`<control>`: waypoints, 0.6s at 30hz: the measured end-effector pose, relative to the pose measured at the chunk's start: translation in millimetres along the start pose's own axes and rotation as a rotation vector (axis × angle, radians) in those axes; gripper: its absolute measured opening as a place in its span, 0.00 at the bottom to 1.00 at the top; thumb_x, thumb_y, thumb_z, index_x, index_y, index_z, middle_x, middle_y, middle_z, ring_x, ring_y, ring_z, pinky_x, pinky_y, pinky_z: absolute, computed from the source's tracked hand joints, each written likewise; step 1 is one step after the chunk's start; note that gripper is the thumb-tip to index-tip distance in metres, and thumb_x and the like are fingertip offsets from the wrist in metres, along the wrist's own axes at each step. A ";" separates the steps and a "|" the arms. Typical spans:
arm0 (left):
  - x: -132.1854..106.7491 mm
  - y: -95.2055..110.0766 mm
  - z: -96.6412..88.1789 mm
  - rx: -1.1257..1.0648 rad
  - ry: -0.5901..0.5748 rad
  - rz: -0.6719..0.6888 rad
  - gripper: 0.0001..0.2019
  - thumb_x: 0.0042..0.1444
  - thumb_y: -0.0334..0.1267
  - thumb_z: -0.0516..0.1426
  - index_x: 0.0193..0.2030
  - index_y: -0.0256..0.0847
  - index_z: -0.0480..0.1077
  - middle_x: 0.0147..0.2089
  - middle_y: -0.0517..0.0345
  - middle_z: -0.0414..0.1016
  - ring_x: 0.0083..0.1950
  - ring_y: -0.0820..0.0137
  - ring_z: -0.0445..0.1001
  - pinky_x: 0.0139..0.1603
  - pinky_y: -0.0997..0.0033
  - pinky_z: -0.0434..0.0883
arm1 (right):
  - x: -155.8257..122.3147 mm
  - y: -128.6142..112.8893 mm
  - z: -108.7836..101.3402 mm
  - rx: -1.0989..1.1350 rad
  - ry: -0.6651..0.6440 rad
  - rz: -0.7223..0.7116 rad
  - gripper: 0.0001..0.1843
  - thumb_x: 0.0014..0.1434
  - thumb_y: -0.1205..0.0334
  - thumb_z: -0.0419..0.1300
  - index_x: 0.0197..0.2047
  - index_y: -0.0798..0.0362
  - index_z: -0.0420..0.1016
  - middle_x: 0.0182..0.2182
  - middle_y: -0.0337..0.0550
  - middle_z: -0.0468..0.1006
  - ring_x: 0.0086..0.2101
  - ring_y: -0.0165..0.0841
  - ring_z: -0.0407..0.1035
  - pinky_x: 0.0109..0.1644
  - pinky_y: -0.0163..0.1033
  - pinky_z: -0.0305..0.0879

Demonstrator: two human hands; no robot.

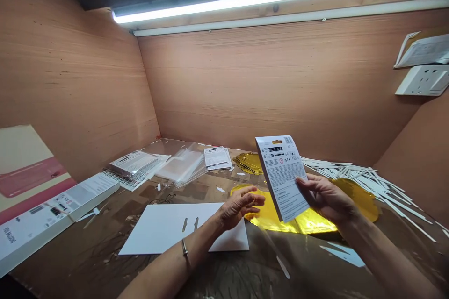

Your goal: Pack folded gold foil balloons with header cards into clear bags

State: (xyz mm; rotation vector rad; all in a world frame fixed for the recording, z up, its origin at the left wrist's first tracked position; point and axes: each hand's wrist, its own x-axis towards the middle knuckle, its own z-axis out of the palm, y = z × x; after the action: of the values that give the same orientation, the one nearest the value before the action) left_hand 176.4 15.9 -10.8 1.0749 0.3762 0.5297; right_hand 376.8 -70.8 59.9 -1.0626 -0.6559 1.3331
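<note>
My right hand (pixel 331 196) grips a folded cardboard package card (pixel 284 177) by its right edge and holds it up, tilted. Small print, a barcode and a hang hole show on the card's face. To its left, my left hand (pixel 242 205) is apart from the card, fingers spread with nothing in them. Under that forearm lies a blank white card sheet (pixel 154 229) with two punched hang slots. Behind and below the held card, a gold foil balloon (pixel 266 210) is spread flat on the table. A thin clear strip (pixel 282 266) lies in front.
White paper strips (pixel 354 175) are heaped at the right. Further back are stacked gold foil pieces (pixel 248 162), printed cards (pixel 216 157), clear plastic sleeves (pixel 182 163) and packed cards (pixel 135 164). A long box marked foil balloons (pixel 52 219) stands left. Wooden walls enclose the table.
</note>
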 end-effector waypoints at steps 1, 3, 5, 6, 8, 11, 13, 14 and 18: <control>-2.0 -1.7 4.0 -0.042 -0.075 -0.040 0.29 0.37 0.51 0.61 0.43 0.33 0.66 0.41 0.40 0.71 0.43 0.58 0.71 0.43 0.59 0.65 | -0.4 -1.1 2.7 -0.002 -0.011 -0.006 0.10 0.44 0.70 0.63 0.34 0.59 0.74 0.30 0.47 0.78 0.32 0.36 0.72 0.37 0.37 0.70; -7.4 -4.3 9.9 -0.084 -0.166 -0.094 0.22 0.39 0.47 0.61 0.36 0.30 0.69 0.34 0.42 0.74 0.35 0.58 0.74 0.37 0.59 0.68 | 0.0 -1.9 6.4 -0.015 -0.005 -0.015 0.09 0.42 0.70 0.63 0.32 0.60 0.74 0.29 0.47 0.78 0.30 0.35 0.72 0.35 0.36 0.70; -13.6 -7.5 12.9 -0.063 -0.142 -0.125 0.14 0.39 0.39 0.61 0.29 0.28 0.70 0.27 0.44 0.74 0.28 0.62 0.74 0.32 0.64 0.69 | 2.5 -1.0 6.5 -0.047 0.018 0.005 0.09 0.41 0.70 0.64 0.31 0.60 0.74 0.28 0.47 0.78 0.29 0.35 0.72 0.34 0.36 0.70; -16.6 -9.6 13.4 -0.050 -0.107 -0.144 0.12 0.39 0.37 0.60 0.27 0.27 0.70 0.25 0.45 0.73 0.26 0.63 0.74 0.29 0.66 0.69 | 4.3 -0.4 4.6 -0.070 0.029 0.020 0.10 0.41 0.70 0.64 0.30 0.61 0.74 0.28 0.48 0.78 0.29 0.35 0.72 0.35 0.38 0.69; -22.2 -14.6 12.6 -0.059 -0.031 -0.202 0.10 0.40 0.36 0.60 0.24 0.28 0.68 0.24 0.46 0.73 0.24 0.63 0.73 0.24 0.68 0.69 | 7.0 0.3 -3.5 -0.125 0.067 0.020 0.11 0.40 0.69 0.65 0.31 0.61 0.74 0.28 0.48 0.78 0.28 0.36 0.71 0.36 0.41 0.69; -29.7 -22.0 8.1 -0.120 0.171 -0.268 0.10 0.42 0.37 0.59 0.26 0.32 0.64 0.23 0.50 0.73 0.24 0.60 0.74 0.19 0.66 0.69 | 1.2 -1.8 -24.2 -0.159 0.209 -0.040 0.12 0.40 0.68 0.65 0.32 0.60 0.74 0.28 0.48 0.78 0.27 0.36 0.71 0.36 0.42 0.67; -33.4 -25.1 4.0 -0.122 0.342 -0.277 0.09 0.45 0.37 0.58 0.26 0.33 0.63 0.22 0.52 0.72 0.23 0.62 0.74 0.18 0.66 0.70 | -13.3 -2.6 -37.6 -0.181 0.285 -0.018 0.10 0.42 0.67 0.65 0.31 0.59 0.74 0.26 0.47 0.78 0.26 0.35 0.71 0.33 0.41 0.66; -34.7 -25.9 2.1 -0.117 0.407 -0.278 0.09 0.46 0.37 0.58 0.26 0.33 0.62 0.21 0.53 0.72 0.22 0.63 0.74 0.18 0.67 0.70 | -23.7 -1.5 -42.1 -0.207 0.286 0.026 0.10 0.42 0.65 0.64 0.31 0.58 0.74 0.25 0.47 0.78 0.24 0.35 0.71 0.30 0.40 0.66; -35.8 -26.1 -1.4 -0.135 0.528 -0.225 0.09 0.50 0.37 0.55 0.25 0.33 0.61 0.20 0.54 0.71 0.21 0.67 0.73 0.19 0.70 0.70 | -71.8 22.1 -37.7 -0.285 0.004 0.274 0.14 0.41 0.57 0.64 0.31 0.57 0.75 0.24 0.51 0.77 0.23 0.39 0.72 0.25 0.38 0.64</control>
State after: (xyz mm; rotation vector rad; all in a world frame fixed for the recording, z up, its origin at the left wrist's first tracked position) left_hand 152.3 -13.5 -33.7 0.7390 0.9007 0.6238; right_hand 387.8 -151.1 37.9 -1.4246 -0.7308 1.5003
